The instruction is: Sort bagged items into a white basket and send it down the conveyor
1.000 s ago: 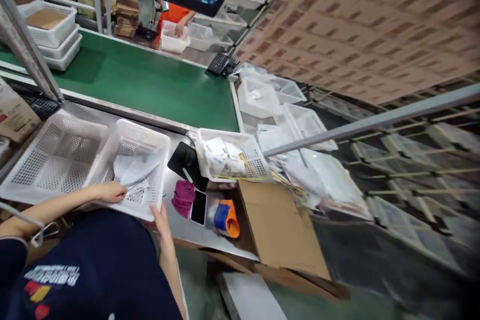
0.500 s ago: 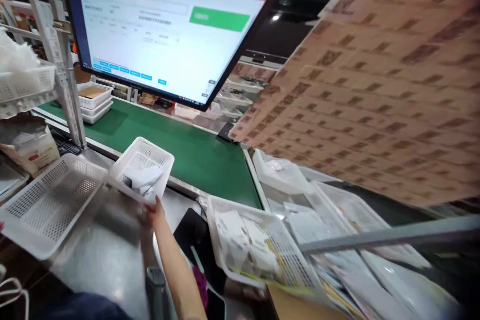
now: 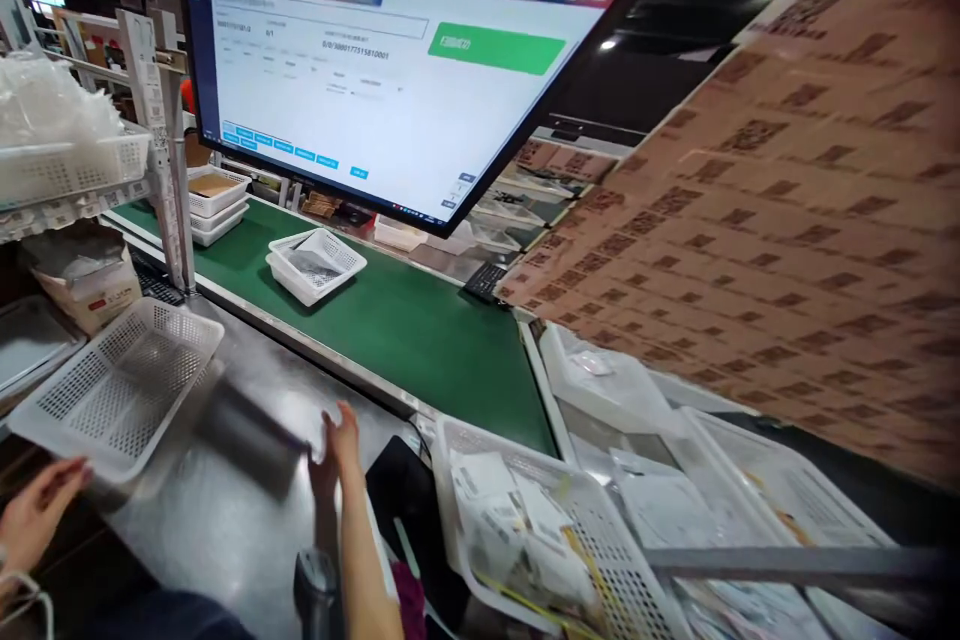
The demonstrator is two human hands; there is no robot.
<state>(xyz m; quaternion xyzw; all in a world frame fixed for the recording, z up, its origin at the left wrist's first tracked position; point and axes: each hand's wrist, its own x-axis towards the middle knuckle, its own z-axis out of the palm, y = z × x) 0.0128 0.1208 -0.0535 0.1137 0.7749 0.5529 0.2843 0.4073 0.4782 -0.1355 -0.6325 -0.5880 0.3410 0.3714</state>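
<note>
the right hand (image 3: 335,440) is up over the shiny metal table (image 3: 225,510), fingers spread and holding nothing. the left hand (image 3: 34,520) is low at the near left, fingers loosely curled, just beside the near edge of an empty white basket (image 3: 120,385). i cannot tell if it touches the basket.

the small white basket with papers (image 3: 315,263) sits far from both hands, out on the green belt (image 3: 420,340). it stands flat and alone, with bare green belt all around it. a silver rail at the edge of the belt lies between the right hand and that basket.

just right of the right arm is a dark pad (image 3: 409,495), and next to it a white basket full of paper slips (image 3: 540,530). more clear trays (image 3: 600,375) lie to the right of that. a black handle (image 3: 315,580) sticks up near the arm.

a big screen (image 3: 390,60) hangs over the belt, with a green box on it. to the right hangs a brown sheet covered in labels (image 3: 765,220). at the far left, stacked white trays (image 3: 214,205) sit on the belt by a metal post (image 3: 169,150), and a shelf basket of plastic bags (image 3: 60,140) is up on the left.

the metal table between the two hands is mostly bare.
</note>
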